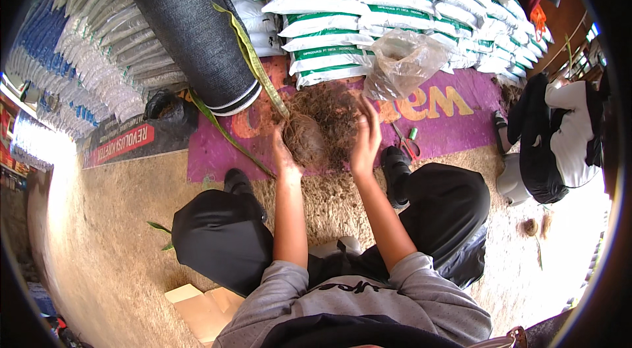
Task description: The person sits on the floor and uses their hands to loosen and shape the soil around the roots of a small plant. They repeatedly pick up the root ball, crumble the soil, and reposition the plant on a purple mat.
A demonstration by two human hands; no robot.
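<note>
A long yellow-edged green plant (253,58) has a brown root ball (305,141) of fine roots and soil. My left hand (288,154) cups its left side. My right hand (364,141) is held upright at the right edge of the loose dark soil (336,108), fingers stretched and slightly curved. Another long leaf (240,147) lies to the left on the purple printed sheet (441,124). Red-handled scissors (411,147) and a small green spool (413,133) are beside my right hand.
Stacked white sacks (322,25) line the back, beside a dark mesh roll (184,32). A clear bag (405,58) holds brown material; a black bag (164,114) sits left. Another person (553,144) crouches at right. Cardboard (197,315) lies lower left.
</note>
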